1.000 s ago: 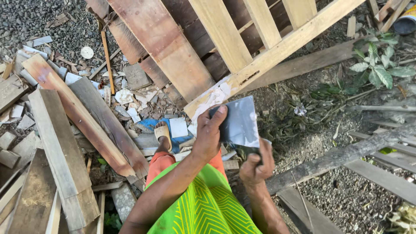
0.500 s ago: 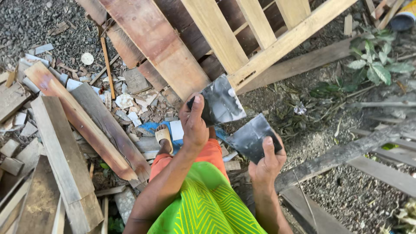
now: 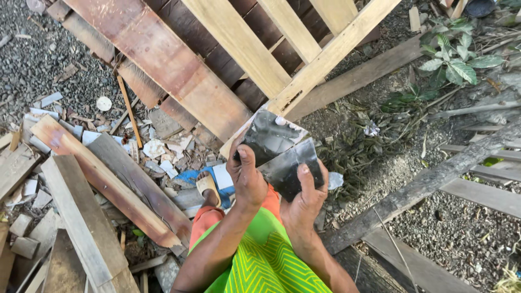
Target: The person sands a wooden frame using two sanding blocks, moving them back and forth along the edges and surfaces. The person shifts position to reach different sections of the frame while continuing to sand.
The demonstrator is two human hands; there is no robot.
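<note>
While the left hand (image 3: 248,182) pinches one dark shard (image 3: 267,138), the right hand (image 3: 302,203) grips another shard (image 3: 290,171). Both shards overlap above a pallet (image 3: 239,43) and rubble.

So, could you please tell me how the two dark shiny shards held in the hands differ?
The dark shard in the left hand sits higher, looks larger and carries pale specks; the dark shard in the right hand sits lower, looks smaller and overlaps the first one's lower edge. Both are flat, glossy and angular.

Two hands (image 3: 247,176) (image 3: 301,203), two dark shiny sheet pieces (image 3: 268,135) (image 3: 290,171), one sandalled foot (image 3: 209,187)
</note>
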